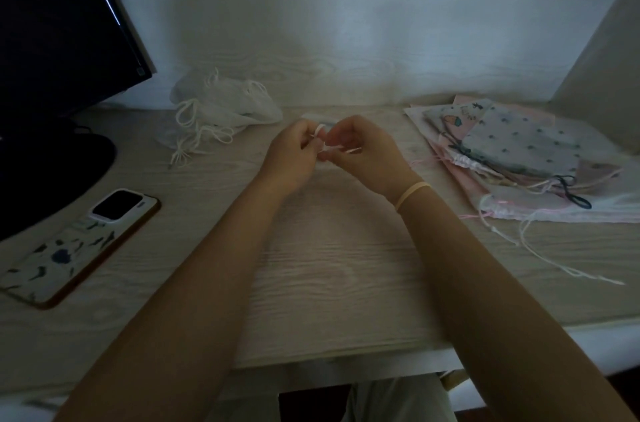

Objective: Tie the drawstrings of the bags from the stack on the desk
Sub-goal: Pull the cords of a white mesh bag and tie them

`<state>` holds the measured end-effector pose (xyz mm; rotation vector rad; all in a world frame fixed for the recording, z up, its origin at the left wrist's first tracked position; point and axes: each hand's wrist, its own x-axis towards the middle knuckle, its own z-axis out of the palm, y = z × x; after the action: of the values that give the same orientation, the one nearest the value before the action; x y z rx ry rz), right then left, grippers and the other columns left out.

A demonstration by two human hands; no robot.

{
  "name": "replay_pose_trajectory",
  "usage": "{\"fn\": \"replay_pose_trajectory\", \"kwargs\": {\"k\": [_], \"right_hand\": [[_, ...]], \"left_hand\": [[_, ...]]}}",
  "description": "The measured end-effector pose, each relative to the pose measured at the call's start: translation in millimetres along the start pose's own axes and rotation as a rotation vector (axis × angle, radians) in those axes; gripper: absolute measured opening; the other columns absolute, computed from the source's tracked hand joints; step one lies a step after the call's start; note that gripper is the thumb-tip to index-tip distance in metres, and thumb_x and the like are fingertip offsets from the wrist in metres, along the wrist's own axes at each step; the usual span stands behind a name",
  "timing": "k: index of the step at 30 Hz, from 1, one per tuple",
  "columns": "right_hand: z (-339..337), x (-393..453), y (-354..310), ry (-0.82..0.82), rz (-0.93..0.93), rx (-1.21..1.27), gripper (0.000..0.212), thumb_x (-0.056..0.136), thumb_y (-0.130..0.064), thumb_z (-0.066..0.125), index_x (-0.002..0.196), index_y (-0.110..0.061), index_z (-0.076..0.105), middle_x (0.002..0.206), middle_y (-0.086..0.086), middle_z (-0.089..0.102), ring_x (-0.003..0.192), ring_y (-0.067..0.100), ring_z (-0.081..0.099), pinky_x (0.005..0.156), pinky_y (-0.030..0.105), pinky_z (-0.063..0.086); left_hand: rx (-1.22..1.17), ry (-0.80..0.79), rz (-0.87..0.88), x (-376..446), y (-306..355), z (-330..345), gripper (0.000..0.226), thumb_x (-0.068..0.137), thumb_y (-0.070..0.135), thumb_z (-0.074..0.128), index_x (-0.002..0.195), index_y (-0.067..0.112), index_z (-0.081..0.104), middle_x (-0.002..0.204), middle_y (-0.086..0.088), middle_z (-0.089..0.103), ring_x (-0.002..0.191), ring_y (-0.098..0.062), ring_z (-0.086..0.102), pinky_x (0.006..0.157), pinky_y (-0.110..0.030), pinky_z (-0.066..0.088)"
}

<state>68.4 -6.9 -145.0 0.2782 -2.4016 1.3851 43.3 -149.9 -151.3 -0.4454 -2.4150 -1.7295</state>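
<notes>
Mid-tabletop [329, 266], my left hand [294, 151] and right hand [360, 151] pinched one drawstring [332, 147] mid-knot; the right-edge stack [519, 158] looked untied.

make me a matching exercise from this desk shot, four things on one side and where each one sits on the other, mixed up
Things:
1. phone
2. white bags
3. patterned bag stack
4. drawstring

Places:
A. far right of the desk
B. pinched between both hands at the middle
C. against the wall, just right of the monitor
D. lying flat at the near left

Pairs: 1-D, 2-C, 3-A, 4-B
</notes>
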Motion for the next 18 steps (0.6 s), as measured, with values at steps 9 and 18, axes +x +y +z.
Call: {"fn": "replay_pose_trajectory", "kwargs": {"k": [9,18], "right_hand": [[-5.1,-0.3,-2.1,0.042,0.044,-0.112,0.003,0.084,-0.013,0.068,0.082,-0.013,0.066,0.066,-0.002,0.066,0.071,0.021,0.066,0.072,0.033,0.053],[-2.8,0.1,-1.8,0.004,0.064,-0.034,0.013,0.085,-0.014,0.065,0.083,-0.021,0.054,0.081,0.001,0.065,0.079,0.017,0.063,0.077,0.032,0.051]], "left_hand": [[-0.031,-0.003,-0.037,-0.1,1.6,-0.4,0.021,0.094,0.013,0.053,0.080,0.028,0.057,0.068,0.002,0.065,0.055,-0.008,0.052,0.060,-0.029,0.039],[0.034,0.022,0.016,-0.1,2.6,0.4,0.018,0.096,0.014,0.053,0.082,0.026,0.056,0.068,0.004,0.061,0.060,-0.006,0.053,0.060,-0.024,0.041]]}}
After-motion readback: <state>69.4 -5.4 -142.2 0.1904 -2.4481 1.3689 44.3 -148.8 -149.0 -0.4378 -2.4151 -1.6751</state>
